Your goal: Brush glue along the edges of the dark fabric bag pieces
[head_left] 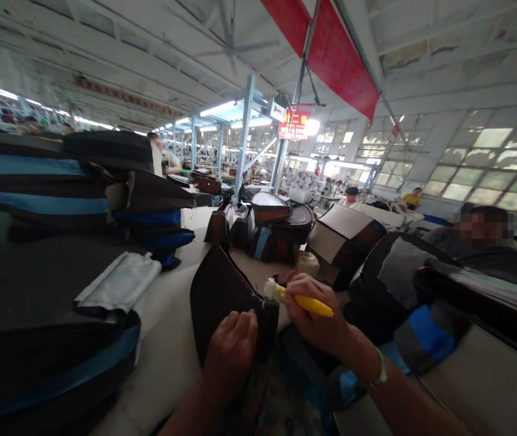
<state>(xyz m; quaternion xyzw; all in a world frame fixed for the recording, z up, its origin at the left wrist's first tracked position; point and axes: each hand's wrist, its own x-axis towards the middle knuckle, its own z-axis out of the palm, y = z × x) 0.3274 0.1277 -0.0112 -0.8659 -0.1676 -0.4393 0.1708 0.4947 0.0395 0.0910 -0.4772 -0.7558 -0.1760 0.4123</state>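
Observation:
My left hand (230, 351) grips the right edge of a dark brown bag panel (224, 303), which stands tilted on the white work table (167, 339). My right hand (315, 309) is shut around a yellow-handled brush (313, 304). The brush's white bristles (273, 289) lie close to the panel's upper corner, though contact is hard to tell. A small cream-coloured pot (308, 264) stands just beyond my right hand. A pale band (380, 370) circles my right wrist.
Stacks of black and blue bags (49, 200) rise along the left. More brown bags (263, 227) stand on the table ahead. A co-worker (480, 233) sits at right beside further stacked pieces. Long rows of workstations fill the hall behind.

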